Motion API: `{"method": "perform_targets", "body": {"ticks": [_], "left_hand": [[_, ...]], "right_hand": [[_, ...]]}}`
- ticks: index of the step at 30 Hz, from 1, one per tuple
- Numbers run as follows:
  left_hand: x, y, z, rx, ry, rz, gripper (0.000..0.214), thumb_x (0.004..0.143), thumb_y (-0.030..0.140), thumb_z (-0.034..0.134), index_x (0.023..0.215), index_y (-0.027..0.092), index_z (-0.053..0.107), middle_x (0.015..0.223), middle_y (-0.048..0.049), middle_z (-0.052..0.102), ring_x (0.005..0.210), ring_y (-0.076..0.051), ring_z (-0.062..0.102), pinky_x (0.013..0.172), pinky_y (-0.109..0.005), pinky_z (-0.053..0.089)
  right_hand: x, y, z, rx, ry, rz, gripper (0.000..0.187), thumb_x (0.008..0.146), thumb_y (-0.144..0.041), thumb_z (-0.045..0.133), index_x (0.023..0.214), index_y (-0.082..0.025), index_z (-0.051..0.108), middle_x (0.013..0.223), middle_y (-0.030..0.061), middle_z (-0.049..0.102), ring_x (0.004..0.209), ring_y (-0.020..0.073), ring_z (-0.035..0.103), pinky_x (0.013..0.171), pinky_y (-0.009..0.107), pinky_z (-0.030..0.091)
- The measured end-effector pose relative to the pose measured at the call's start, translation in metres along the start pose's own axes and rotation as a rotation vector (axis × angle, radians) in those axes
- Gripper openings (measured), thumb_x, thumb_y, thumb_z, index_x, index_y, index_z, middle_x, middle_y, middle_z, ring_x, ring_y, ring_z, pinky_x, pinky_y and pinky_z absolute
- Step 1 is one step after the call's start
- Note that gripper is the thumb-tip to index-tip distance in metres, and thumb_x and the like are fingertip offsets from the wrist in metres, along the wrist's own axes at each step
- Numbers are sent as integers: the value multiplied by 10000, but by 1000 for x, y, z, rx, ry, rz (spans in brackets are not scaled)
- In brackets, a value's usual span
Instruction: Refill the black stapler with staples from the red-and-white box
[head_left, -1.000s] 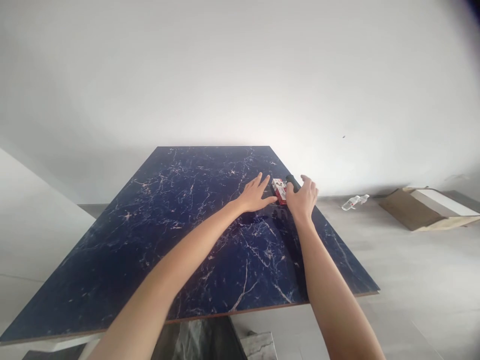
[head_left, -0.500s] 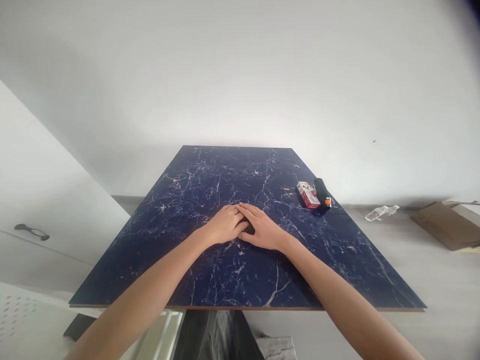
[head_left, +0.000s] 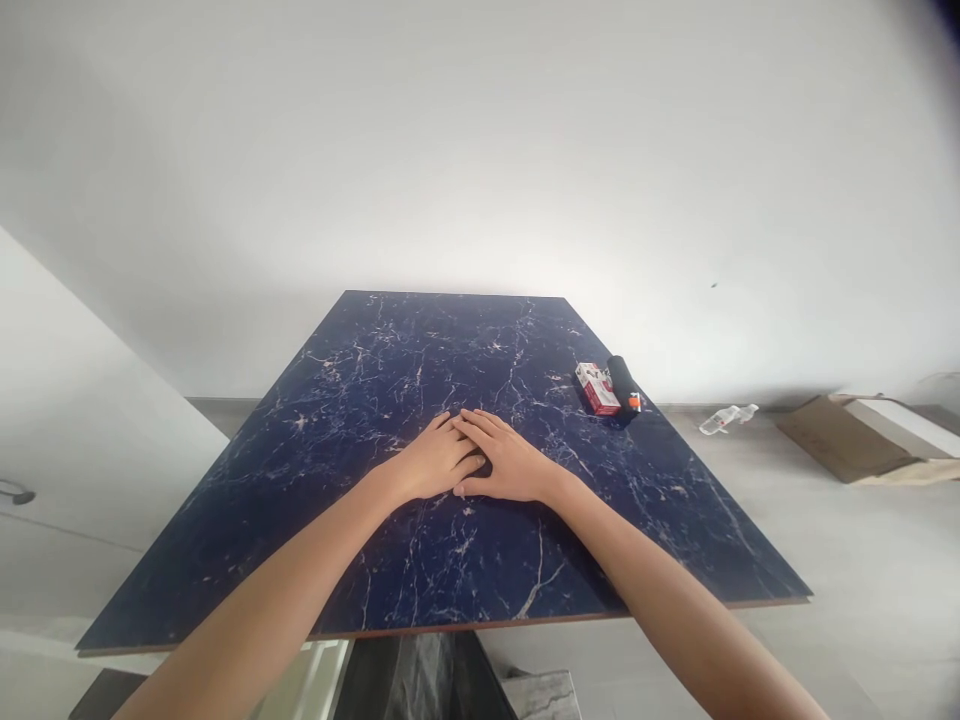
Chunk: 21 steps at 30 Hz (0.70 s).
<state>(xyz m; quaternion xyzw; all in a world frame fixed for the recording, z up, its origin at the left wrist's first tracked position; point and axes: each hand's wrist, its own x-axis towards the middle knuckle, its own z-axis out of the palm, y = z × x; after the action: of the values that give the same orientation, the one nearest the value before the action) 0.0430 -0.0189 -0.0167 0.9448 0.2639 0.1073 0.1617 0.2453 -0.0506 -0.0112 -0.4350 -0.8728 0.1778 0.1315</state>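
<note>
A large dark blue marble-patterned slab point(head_left: 315, 500) lies flat in front of me. Both hands rest palm down on its middle. My left hand point(head_left: 431, 462) has its fingers stretched out flat on the surface. My right hand point(head_left: 504, 465) lies beside it, fingers extended and overlapping the left fingertips. Neither hand holds anything. At the slab's far right edge sit a small red and white box point(head_left: 596, 389) and a black cylinder with an orange end point(head_left: 623, 384), apart from both hands.
A white wall rises behind the slab. On the grey floor to the right lie a clear plastic bottle point(head_left: 726, 418) and a flat cardboard package point(head_left: 862, 438). A white panel point(head_left: 67, 420) stands at the left. A dark base point(head_left: 420, 675) shows under the slab's near edge.
A second ago both hands were at the red box and black cylinder at the far right. They drew back to the slab's middle and lie flat together; the view shifted slightly.
</note>
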Motion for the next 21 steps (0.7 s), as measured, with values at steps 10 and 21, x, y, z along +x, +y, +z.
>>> {"method": "perform_targets", "body": {"ticks": [10,21], "left_hand": [[1,-1,3,-38,-13,-63,416,1053,444,344,1256,341,692,1499,18,536,1498,-275,310,1258,-557,86],[3,1,2,-7,-62,-115,506,1063,490,282,1446,285,541,1569,-39,450,1523,-279,257,1250,-571,91]], "right_hand": [[-1,4,-4,54,14,-21,1005,801,-736,647,1617,-282,277,1665,58,233,1537,348,191,1251,547,220],[-3,7,-5,75,19,3,959,808,-700,670,1602,-292,319,1648,60,281,1522,338,239,1245,536,244]]}}
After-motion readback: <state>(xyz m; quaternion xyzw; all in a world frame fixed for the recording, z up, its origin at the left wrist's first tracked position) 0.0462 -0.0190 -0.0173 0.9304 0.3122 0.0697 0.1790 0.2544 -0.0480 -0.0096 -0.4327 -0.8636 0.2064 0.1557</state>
